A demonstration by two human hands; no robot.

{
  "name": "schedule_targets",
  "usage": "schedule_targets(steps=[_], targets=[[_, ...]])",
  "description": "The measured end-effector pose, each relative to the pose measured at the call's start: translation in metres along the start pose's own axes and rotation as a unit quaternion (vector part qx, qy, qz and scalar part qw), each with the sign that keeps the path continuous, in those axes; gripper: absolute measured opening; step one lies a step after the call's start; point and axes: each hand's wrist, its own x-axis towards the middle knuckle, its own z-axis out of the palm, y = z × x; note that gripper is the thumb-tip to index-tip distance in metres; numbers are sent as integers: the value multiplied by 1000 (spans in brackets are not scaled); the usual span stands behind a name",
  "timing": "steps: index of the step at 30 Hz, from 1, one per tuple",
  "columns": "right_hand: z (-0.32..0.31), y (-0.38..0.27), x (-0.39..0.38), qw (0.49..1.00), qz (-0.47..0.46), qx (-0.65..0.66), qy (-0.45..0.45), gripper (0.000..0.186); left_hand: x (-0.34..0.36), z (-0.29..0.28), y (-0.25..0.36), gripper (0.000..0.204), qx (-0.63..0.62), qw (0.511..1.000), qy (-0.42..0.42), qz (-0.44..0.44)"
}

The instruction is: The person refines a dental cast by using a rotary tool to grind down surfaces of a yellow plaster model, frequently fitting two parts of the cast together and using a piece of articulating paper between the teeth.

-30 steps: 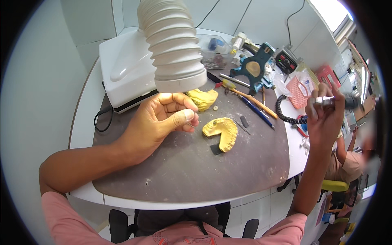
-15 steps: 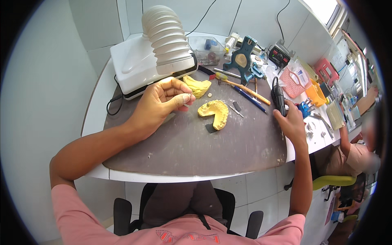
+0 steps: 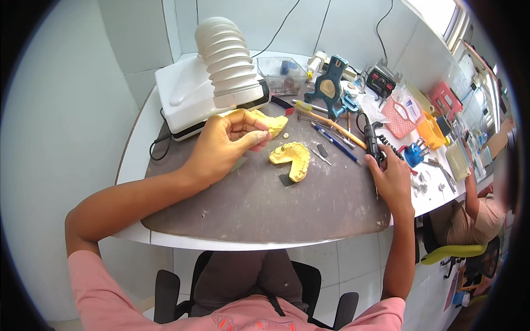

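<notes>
My left hand (image 3: pixel 229 143) is raised over the left part of the grey work mat, thumb and fingertips pinched on something too small to make out. My right hand (image 3: pixel 391 175) is closed around a black rotary handpiece (image 3: pixel 372 142) at the mat's right edge. Between the hands lies a yellow horseshoe-shaped dental cast (image 3: pixel 298 161), a dark flat piece (image 3: pixel 286 180) at its lower edge. Behind my left fingers sits another yellow cast (image 3: pixel 276 124), partly hidden. A tiny pale tooth-like piece (image 3: pixel 286 135) lies between the two casts.
A white box-shaped unit with a ribbed hose (image 3: pixel 229 60) stands behind my left hand. Wooden-handled tools (image 3: pixel 345 131), a blue pen (image 3: pixel 335 142) and a teal articulator (image 3: pixel 329 83) lie toward the back. At right are a pink basket (image 3: pixel 398 118), a control box (image 3: pixel 381 81) and another person (image 3: pixel 469 220).
The whole view has shifted slightly, so the bench sits a little lower. My right hand has come nearer the handpiece's grip. My left hand keeps its pinch.
</notes>
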Motion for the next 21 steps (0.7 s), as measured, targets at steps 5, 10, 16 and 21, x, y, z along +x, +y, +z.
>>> schedule_targets(steps=[5,10,16,21], targets=[[-7,-33,-11,981,-114,104,117,52,1,4,-3,13,34,999,11,30],[0,-87,-8,917,-378,128,24,58,-3,-1,3,16,16,1000,23,10],[7,-112,8,906,-394,128,-81,58,-15,-10,11,18,-14,997,58,-39],[22,-144,10,884,-404,224,-77,62,-21,-26,0,17,66,993,93,-31]])
